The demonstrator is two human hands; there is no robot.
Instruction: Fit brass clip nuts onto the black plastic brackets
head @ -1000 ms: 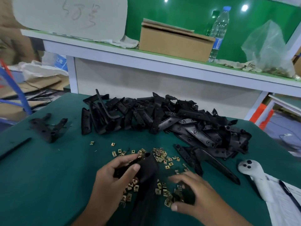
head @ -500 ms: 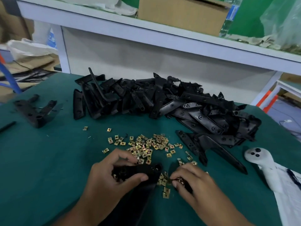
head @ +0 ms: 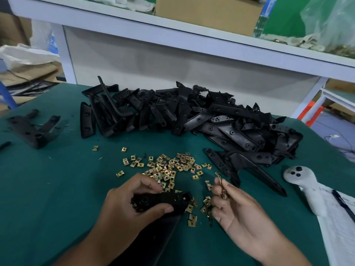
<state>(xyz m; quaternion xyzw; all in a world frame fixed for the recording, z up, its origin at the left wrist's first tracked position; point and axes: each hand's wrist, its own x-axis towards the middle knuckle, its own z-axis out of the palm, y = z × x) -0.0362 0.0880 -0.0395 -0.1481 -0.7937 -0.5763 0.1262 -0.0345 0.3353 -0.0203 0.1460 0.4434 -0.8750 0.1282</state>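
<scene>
Bracket pile (head: 201, 116) at back of worktop (head: 57, 189), clip nuts (head: 169, 167) scattered just before it, controller (head: 305, 187) right, lone bracket (head: 32, 129) far left.

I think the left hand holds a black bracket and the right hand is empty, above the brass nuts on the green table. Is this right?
Not quite. The head view shows the right hand pinching brass clip nuts, not empty. The left hand does hold a black bracket over the green table.
</scene>
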